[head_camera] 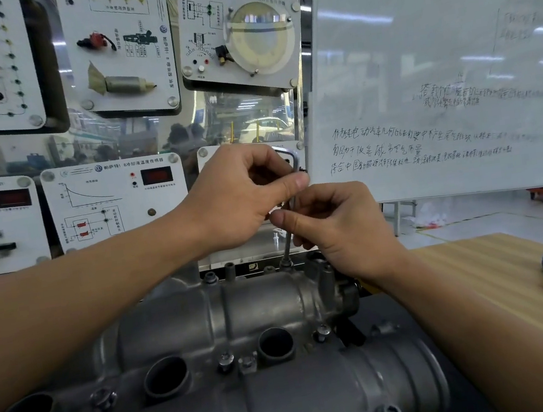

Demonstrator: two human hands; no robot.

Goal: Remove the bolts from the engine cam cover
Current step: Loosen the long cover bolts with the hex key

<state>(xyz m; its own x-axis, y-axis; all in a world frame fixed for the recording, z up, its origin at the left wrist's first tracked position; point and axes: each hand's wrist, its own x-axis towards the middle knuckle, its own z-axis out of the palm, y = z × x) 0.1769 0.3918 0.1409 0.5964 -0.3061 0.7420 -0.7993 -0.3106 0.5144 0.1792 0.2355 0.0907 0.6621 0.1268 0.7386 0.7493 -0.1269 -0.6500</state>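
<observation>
Bolts are the job, and they sit in the cam cover (pixel 242 313), which lies below both hands and closer to us than the fingers.

Head view, the only one:
- The bolt being worked (pixel 285 263) is on the cover's far edge, straight below the right fingers. The tip of an L-shaped hex key (pixel 288 241) is seated in it, and the key stands nearly upright.
- Left hand (pixel 234 193) is the upper one. Its fingers curl round the bent short arm of the key, and the thumb (pixel 289 182) presses against it.
- Right hand (pixel 335 228) is just under the left fingers. Its thumb and fingertips pinch the long shaft, with the other fingers curled behind.
- A second far-edge bolt (pixel 210 278) sits left of the fingers. More bolts (pixel 323 331) sit in the cover nearer us, below the fingers.
- Wooden table (pixel 480 282) is right of the right hand, and a whiteboard (pixel 434 63) stands behind the fingers.

We judge the step as unscrewing the far-edge bolt, early in the task since the other bolts look untouched. We cannot tell how far this one has backed out.

The next move calls for swinging the short arm round while the pinch steadies the shaft, so the tip stays fully in the bolt head. Once the bolt is free, lift it out and go to the next one.
</observation>
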